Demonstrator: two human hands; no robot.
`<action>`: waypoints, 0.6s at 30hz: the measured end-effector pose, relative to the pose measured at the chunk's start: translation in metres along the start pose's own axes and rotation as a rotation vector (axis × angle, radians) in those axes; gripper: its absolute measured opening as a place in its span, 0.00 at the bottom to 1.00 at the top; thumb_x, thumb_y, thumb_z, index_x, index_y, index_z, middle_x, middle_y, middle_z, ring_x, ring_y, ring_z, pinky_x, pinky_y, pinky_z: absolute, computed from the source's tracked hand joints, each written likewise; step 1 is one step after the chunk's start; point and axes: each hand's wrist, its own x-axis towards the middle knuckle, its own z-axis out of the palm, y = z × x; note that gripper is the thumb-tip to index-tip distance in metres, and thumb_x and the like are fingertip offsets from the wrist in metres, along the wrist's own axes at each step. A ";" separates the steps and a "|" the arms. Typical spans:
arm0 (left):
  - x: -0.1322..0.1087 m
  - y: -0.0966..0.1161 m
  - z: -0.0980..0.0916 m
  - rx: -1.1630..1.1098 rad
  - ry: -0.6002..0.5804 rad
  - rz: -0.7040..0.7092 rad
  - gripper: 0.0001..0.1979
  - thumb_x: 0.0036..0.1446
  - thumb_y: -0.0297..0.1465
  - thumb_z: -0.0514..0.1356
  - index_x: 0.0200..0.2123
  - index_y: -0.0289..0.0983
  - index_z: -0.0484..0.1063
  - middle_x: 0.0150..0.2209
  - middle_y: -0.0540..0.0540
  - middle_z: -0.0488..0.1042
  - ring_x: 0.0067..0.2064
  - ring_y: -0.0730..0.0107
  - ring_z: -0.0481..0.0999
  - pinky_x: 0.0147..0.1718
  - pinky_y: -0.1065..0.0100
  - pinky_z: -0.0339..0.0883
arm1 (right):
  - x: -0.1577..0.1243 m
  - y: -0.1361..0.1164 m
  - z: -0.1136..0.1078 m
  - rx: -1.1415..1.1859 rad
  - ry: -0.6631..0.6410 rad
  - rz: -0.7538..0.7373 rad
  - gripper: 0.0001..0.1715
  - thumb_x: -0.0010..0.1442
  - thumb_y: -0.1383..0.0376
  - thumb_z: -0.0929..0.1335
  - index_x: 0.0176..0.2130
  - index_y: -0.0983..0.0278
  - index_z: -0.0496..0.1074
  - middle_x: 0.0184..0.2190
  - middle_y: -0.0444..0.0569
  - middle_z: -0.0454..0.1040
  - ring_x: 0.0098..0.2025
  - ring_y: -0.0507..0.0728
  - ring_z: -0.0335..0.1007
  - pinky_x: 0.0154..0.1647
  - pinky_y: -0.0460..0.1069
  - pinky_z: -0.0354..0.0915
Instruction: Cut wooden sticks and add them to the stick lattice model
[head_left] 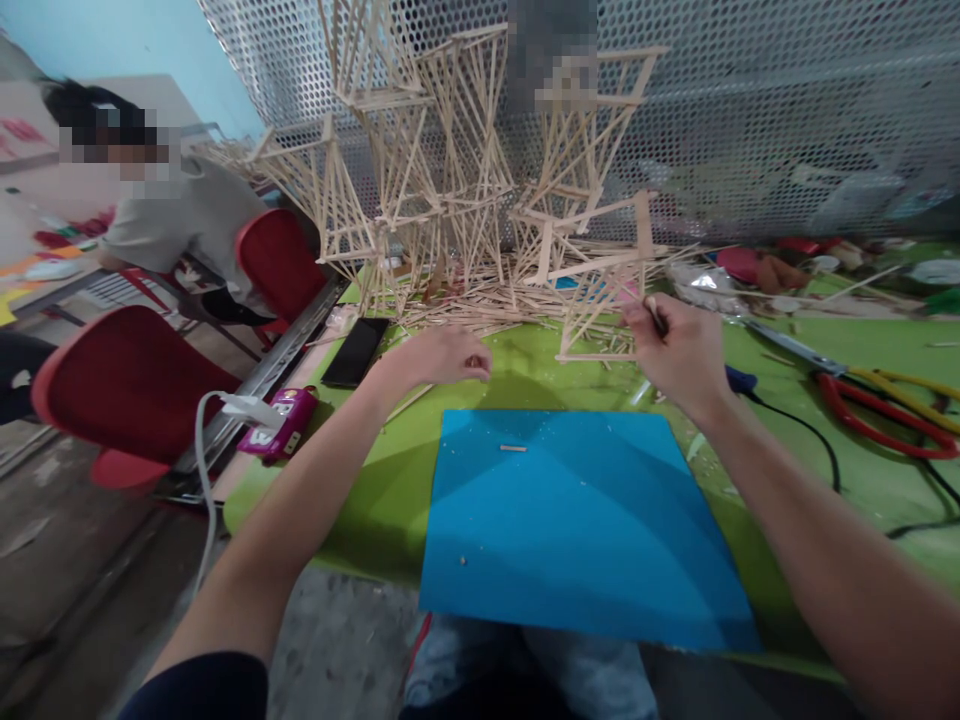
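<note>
My left hand [444, 356] hovers over the green table in front of a pile of thin wooden sticks [487, 305]. Its fingers curl loosely, with a small gap by the thumb and nothing visible in them. On the right, my right hand [681, 350] is closed at the side of a wooden stick frame [600, 357], its thumb and fingers pinching there. Something dark shows between those fingers; I cannot make it out. Closer to me lies a blue sheet [577, 530] bearing one short stick piece [514, 448].
Tall stick structures [405, 150] stand at the back against a perforated metal panel [750, 130]. A phone [355, 352] and purple power strip [279, 424] lie left; red-handled scissors [862, 400] and a black cable [817, 430] lie right. A person [187, 215] sits by red chairs [127, 390].
</note>
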 end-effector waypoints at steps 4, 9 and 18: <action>0.003 0.003 0.004 -0.242 -0.196 0.075 0.08 0.67 0.35 0.64 0.41 0.44 0.86 0.42 0.50 0.87 0.42 0.68 0.83 0.45 0.68 0.69 | 0.000 0.000 0.000 -0.001 -0.003 0.004 0.24 0.72 0.49 0.66 0.28 0.57 0.68 0.19 0.45 0.65 0.24 0.57 0.62 0.29 0.54 0.54; 0.008 0.000 0.009 -0.269 -0.194 0.090 0.08 0.65 0.35 0.65 0.37 0.47 0.87 0.39 0.53 0.87 0.39 0.69 0.83 0.43 0.68 0.68 | -0.001 -0.002 0.000 0.023 -0.006 0.005 0.22 0.72 0.53 0.66 0.28 0.57 0.68 0.20 0.45 0.66 0.24 0.57 0.61 0.31 0.54 0.55; 0.014 -0.005 0.014 -0.140 -0.200 0.123 0.09 0.66 0.36 0.64 0.38 0.44 0.86 0.41 0.51 0.88 0.41 0.68 0.82 0.41 0.67 0.65 | -0.003 -0.005 0.000 0.029 -0.008 -0.007 0.22 0.73 0.53 0.66 0.28 0.57 0.69 0.20 0.44 0.64 0.24 0.56 0.61 0.30 0.54 0.55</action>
